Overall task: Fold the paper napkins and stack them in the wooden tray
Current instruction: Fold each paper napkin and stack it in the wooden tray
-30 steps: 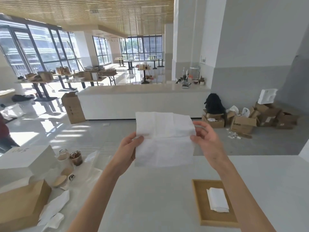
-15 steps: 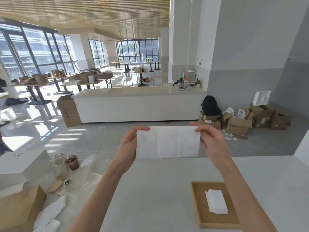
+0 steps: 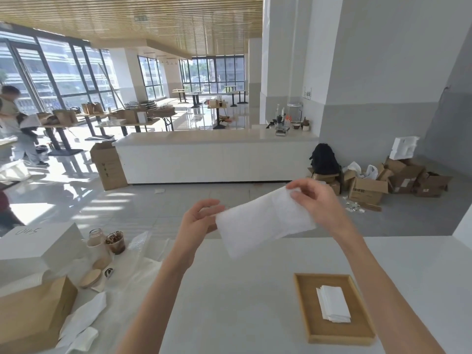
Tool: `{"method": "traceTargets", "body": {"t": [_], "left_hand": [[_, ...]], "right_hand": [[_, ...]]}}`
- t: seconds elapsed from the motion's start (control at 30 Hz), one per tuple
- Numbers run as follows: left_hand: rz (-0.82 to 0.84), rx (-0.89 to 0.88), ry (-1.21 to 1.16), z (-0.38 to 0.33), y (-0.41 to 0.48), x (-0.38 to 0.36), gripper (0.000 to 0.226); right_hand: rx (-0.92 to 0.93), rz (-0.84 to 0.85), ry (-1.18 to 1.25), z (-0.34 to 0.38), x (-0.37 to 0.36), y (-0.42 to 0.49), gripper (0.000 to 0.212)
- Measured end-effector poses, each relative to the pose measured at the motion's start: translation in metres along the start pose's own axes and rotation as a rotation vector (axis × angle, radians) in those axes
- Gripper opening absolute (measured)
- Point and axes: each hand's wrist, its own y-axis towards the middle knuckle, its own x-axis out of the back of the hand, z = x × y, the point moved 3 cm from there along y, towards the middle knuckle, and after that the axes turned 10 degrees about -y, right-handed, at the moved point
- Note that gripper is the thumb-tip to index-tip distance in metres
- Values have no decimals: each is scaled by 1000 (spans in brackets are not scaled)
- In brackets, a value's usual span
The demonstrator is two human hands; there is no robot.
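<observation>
left hand point(image 3: 198, 222) pinched napkin point(image 3: 265, 221) at left end | right hand point(image 3: 315, 200) pinched its upper right corner | napkin tilted, above table point(image 3: 242, 302) | folded stack point(image 3: 333, 304) lay in tray point(image 3: 301, 300)

**White surface, tray on my right**

I'm looking down at the white surface point(image 3: 242, 302). Wooden tray point(image 3: 304, 305) sits at right, folded napkins point(image 3: 333, 304) stacked inside. At left: white box point(image 3: 38, 244), brown box point(image 3: 30, 312), two jars point(image 3: 107, 242), clear plastic sheet point(image 3: 143, 254), loose napkins point(image 3: 84, 320).
</observation>
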Motion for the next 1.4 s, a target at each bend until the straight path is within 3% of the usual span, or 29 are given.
{"method": "traceTargets", "body": {"t": [0.07, 0.13, 0.23, 0.3, 0.4, 0.47, 0.53, 0.6, 0.67, 0.77, 0.9, 1.07, 1.27, 1.4], "left_hand": [[12, -71, 171, -1, 1, -5, 34], [147, -96, 272, -7, 2, -23, 34], [395, -64, 322, -20, 5, -54, 35], [465, -34, 285, -27, 5, -68, 29], [390, -27, 162, -27, 10, -73, 23], [298, -44, 69, -26, 13, -73, 24], [202, -64, -7, -25, 15, -73, 22], [110, -85, -46, -27, 13, -72, 19], [48, -95, -59, -29, 10, -72, 19], [22, -93, -58, -33, 4, -68, 20], [85, -66, -57, -35, -1, -60, 19], [137, -54, -96, -33, -3, -47, 19], [182, -39, -192, -32, -1, -49, 19], [224, -71, -205, -33, -2, -56, 25]], "right_hand": [[93, 74, -121, 21, -5, 9, 28], [160, 198, -220, 41, -11, 15, 31], [232, 365, -294, 67, -17, 19, 38], [255, 431, -371, 78, -16, 21, 39], [275, 389, -431, 87, -8, 26, 35], [267, 167, -346, 89, 3, 26, 31], [175, -51, -227, 78, 11, 21, 40], [-36, -46, -106, 56, 6, 12, 67], [-223, 102, 13, 30, -8, -1, 80], [-280, 211, 222, 13, -30, -19, 47], [-267, 105, 358, 15, -35, -22, 20], [-258, 70, 350, 18, -28, -21, 19], [-181, 64, 503, 21, -21, -21, 19], [-95, 37, 484, 25, -14, -21, 29]]}}
